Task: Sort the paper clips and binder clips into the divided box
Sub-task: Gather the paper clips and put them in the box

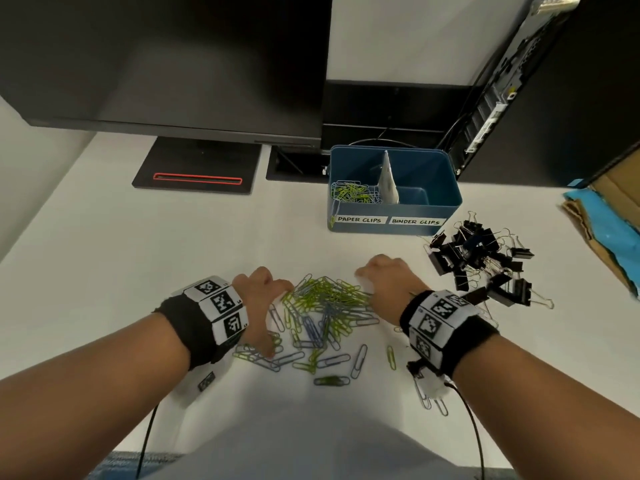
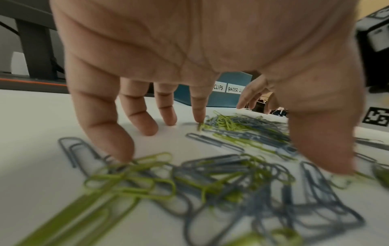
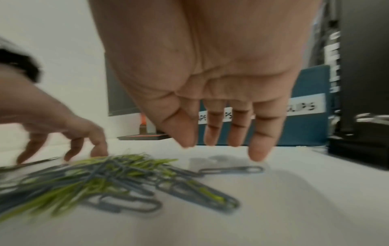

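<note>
1. While your forearms reach in over the near edge of the worktop (image 1: 104, 258), a few loose paper clips (image 1: 360, 360) lie nearest you, scattered singly between your wrists, with a couple more under your right wristband (image 1: 446, 327).
2. Your left hand (image 1: 258, 299) is spread palm down at the left side of the paper clip pile (image 1: 325, 306), fingers (image 2: 105, 126) only slightly bent, the little fingertip and thumb tip down on clips, the index tip at the pile's far left end; nothing is gripped.
3. Your right hand (image 1: 388, 282) hangs at the right side of the same pile, fingers (image 3: 261, 141) straight and pointing down, tips just above the surface, holding nothing; a single grey clip (image 3: 231, 170) lies just under and nearer than them.
4. The pile, green and grey-blue mixed, sits between your two hands, roughly mid-worktop.
5. Right of your right hand, towards the worktop's right edge, the black binder clips (image 1: 481, 258) lie in a loose heap, untouched.
6. Farther back, the blue divided box (image 1: 446, 188) stands near the far edge; its left compartment, labelled PAPER CLIPS, already has clips in it, and the right one, labelled BINDER CLIPS, shows bare floor.
7. At the far edge stands a monitor (image 1: 166, 64), with torn cardboard (image 1: 609, 202) at the right edge.
</note>
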Tool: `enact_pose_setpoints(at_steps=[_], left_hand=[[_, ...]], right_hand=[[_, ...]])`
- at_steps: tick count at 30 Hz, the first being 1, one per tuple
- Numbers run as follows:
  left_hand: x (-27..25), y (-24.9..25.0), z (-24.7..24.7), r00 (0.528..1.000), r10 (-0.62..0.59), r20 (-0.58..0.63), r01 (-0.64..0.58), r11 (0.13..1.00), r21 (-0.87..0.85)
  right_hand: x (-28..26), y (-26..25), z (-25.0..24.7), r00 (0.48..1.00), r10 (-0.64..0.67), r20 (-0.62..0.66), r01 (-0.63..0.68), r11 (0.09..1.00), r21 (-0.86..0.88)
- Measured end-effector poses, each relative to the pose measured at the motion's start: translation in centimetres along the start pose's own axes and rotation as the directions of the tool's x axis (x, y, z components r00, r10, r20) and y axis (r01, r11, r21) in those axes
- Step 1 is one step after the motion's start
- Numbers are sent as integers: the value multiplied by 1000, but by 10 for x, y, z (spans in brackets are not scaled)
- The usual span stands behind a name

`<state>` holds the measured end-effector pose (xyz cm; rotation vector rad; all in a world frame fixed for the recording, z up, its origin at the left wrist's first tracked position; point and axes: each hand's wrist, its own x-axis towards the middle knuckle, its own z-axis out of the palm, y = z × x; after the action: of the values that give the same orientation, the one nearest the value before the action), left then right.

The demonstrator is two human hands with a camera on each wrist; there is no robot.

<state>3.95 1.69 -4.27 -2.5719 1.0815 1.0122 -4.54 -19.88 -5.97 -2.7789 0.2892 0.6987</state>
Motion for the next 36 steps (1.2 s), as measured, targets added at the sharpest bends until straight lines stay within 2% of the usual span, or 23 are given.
enact_pose_setpoints(at_steps=[2, 3, 5, 8, 10, 13, 15, 17, 19, 21, 23, 26, 29, 32, 34, 36], left_hand=[[-3, 3, 4, 1000, -9, 19, 9, 1000, -7], [-3, 8, 6, 1000, -11, 26, 11, 1000, 11], [3, 17, 11, 1000, -10, -2, 10, 1000, 5], [10, 25, 15, 996, 14, -85, -24, 993, -113], [12, 24, 15, 991, 29, -127, -47, 988, -145], [3, 20, 15, 985, 43, -165, -63, 991, -115], [-7, 17, 15, 986, 55, -156, -72, 991, -109], [-17, 19, 19, 987, 97, -129, -108, 991, -79], [-22, 24, 27, 982, 164, -92, -166, 986, -17], [-21, 32, 36, 977, 205, -65, -205, 979, 13], [-17, 39, 42, 975, 208, -81, -210, 978, -5], [-10, 46, 43, 969, 181, -171, -196, 977, -80], [-5, 45, 38, 963, 155, -222, -184, 976, -120], [-11, 30, 28, 965, 66, -255, -105, 984, -142], [-17, 15, 25, 961, -84, -265, 41, 986, -164], [-21, 4, 25, 943, -249, -221, 210, 960, -186]], right_hand=[[-7, 5, -1, 990, 139, 2, -139, 990, 1], [-10, 2, 1, 987, 162, 17, -162, 987, -2], [-14, -7, 10, 991, 124, 49, -125, 992, 18], [-23, -18, 16, 999, 0, 43, -5, 993, 121], [-33, -11, 10, 1000, 17, -3, -16, 980, 198], [-60, 17, -4, 976, 219, 8, -210, 927, 311], [-83, 38, -6, 928, 355, 116, -373, 895, 244], [-101, 45, 4, 872, 418, 256, -466, 868, 171], [-108, 39, 21, 844, 427, 324, -505, 838, 209], [-105, 26, 35, 861, 427, 277, -496, 825, 270], [-93, 13, 43, 904, 387, 182, -426, 849, 313], [-71, -5, 43, 960, 269, 74, -276, 882, 381], [-66, -9, 35, 980, 200, -23, -168, 877, 450], [-76, 15, 20, 934, 358, -25, -306, 831, 465], [-83, 33, 17, 873, 486, 32, -459, 799, 389], [-85, 39, 21, 851, 516, 91, -523, 822, 224]])
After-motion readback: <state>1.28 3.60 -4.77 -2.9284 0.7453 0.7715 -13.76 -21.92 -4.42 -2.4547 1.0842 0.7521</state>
